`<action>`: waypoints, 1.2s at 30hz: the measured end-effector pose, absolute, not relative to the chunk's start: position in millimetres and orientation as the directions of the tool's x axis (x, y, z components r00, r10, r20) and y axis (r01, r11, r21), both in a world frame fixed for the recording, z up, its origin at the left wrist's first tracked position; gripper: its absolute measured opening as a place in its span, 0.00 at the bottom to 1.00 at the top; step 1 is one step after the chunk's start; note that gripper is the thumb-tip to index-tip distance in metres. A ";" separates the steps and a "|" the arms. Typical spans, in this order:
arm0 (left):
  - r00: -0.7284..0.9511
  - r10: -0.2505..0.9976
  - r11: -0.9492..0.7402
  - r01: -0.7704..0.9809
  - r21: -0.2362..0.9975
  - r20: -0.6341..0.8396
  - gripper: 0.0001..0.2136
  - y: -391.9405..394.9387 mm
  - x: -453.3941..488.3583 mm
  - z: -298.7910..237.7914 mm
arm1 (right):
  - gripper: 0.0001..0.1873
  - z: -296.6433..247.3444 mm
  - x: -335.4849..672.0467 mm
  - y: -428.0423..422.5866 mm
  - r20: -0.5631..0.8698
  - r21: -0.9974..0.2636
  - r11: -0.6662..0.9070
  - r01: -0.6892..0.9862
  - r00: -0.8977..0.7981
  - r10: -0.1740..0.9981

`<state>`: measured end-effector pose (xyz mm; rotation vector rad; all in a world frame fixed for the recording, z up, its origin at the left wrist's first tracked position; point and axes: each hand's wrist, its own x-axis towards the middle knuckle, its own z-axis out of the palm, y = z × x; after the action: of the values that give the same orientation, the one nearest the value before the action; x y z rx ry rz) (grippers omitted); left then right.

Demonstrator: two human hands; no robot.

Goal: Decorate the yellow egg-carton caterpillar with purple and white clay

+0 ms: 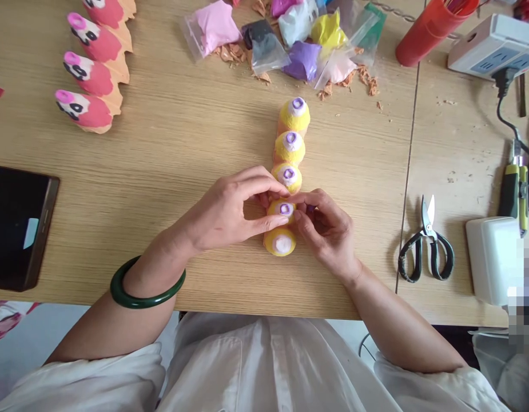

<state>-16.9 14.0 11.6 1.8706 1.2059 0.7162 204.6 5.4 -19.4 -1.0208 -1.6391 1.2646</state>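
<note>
A strip of yellow clay-covered bumps (291,147) lies lengthwise on the wooden table (170,149), each bump topped white, most with a purple dot. My left hand (230,209) curls round the strip's left side, with thumb and fingers pinching at the fourth bump (283,209). My right hand (326,229) closes in from the right, its fingertips pressed to that same bump's purple dot. The nearest bump (282,243) has only a white top. A green bangle (144,289) circles my left wrist.
Bags of coloured clay (290,40) and cardboard scraps lie at the back. Pink clay figures (90,63) line the back left, a dark phone (18,226) the left edge. Scissors (427,249), a white box (493,266), tools, a power strip (491,43) and a red cup (427,31) sit right.
</note>
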 end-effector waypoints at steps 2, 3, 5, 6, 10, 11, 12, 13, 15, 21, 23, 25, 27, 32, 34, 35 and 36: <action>0.439 0.898 -0.228 0.451 0.863 0.008 0.11 17.8 -23.1 12.8 | 0.06 -20.1 205.3 5.8 0.147 -0.969 0.206 0.135 -0.352 0.924; 0.455 0.890 -0.219 0.437 0.873 -0.005 0.12 19.4 -25.3 13.3 | 0.06 -20.2 205.5 6.0 0.156 -0.966 0.218 0.140 -0.354 0.922; 0.472 0.881 -0.192 0.396 0.898 -0.020 0.12 21.8 -27.6 13.3 | 0.06 -20.1 205.7 6.0 0.169 -0.963 0.231 0.140 -0.355 0.920; 0.474 0.880 -0.173 0.372 0.912 -0.027 0.12 22.6 -27.7 12.9 | 0.07 -20.1 205.7 6.0 0.173 -0.963 0.234 0.136 -0.354 0.919; 0.437 0.898 -0.093 0.315 0.945 -0.057 0.11 23.7 -24.8 8.4 | 0.06 -21.1 205.5 5.9 0.177 -0.965 0.233 0.123 -0.355 0.918; 0.424 0.904 -0.086 0.316 0.945 -0.060 0.11 23.6 -24.0 7.0 | 0.06 -21.5 205.5 5.9 0.176 -0.964 0.234 0.127 -0.356 0.918; 0.413 0.908 -0.082 0.320 0.944 -0.061 0.11 23.4 -23.4 5.7 | 0.06 -22.0 205.6 5.9 0.175 -0.962 0.236 0.134 -0.356 0.918; 0.404 0.913 -0.081 0.322 0.943 -0.060 0.12 23.1 -22.9 4.5 | 0.06 -22.5 205.8 6.0 0.177 -0.960 0.241 0.143 -0.355 0.918; 0.392 0.918 -0.077 0.325 0.943 -0.060 0.12 22.4 -22.4 3.0 | 0.07 -23.2 206.3 6.2 0.196 -0.952 0.263 0.153 -0.354 0.914; 0.388 0.919 -0.060 0.327 0.943 -0.076 0.11 22.0 -21.8 5.0 | 0.10 -22.5 208.0 8.2 0.291 -0.915 0.371 0.161 -0.373 0.881; 0.398 0.913 -0.050 0.320 0.946 -0.087 0.11 22.2 -22.3 6.5 | 0.12 -21.7 208.5 8.9 0.321 -0.900 0.406 0.160 -0.387 0.865; 0.410 0.906 -0.035 0.314 0.949 -0.103 0.11 22.5 -23.6 7.8 | 0.12 -21.4 208.8 9.1 0.335 -0.888 0.426 0.172 -0.392 0.857; 0.417 0.902 -0.026 0.305 0.952 -0.109 0.11 22.8 -25.5 8.9 | 0.11 -21.9 209.2 8.9 0.335 -0.880 0.434 0.193 -0.396 0.855; 0.438 0.895 -0.069 0.320 0.945 -0.083 0.12 24.2 -28.4 10.6 | 0.14 -25.4 210.2 8.6 0.379 -0.834 0.499 0.234 -0.413 0.828; 0.438 0.897 -0.096 0.337 0.936 -0.066 0.12 24.6 -28.1 10.5 | 0.15 -25.6 210.8 9.2 0.419 -0.797 0.552 0.246 -0.433 0.798; 0.436 0.898 -0.104 0.344 0.933 -0.060 0.12 24.6 -27.9 10.3 | 0.16 -25.2 211.1 9.6 0.433 -0.779 0.573 0.253 -0.444 0.785; 0.434 0.899 -0.109 0.350 0.930 -0.058 0.12 24.5 -27.6 9.9 | 0.16 -24.4 211.5 9.9 0.439 -0.768 0.586 0.260 -0.452 0.776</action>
<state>-27.6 24.5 9.9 1.6755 1.0985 0.6789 211.5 9.9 -24.4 -0.8256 -1.9944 0.7966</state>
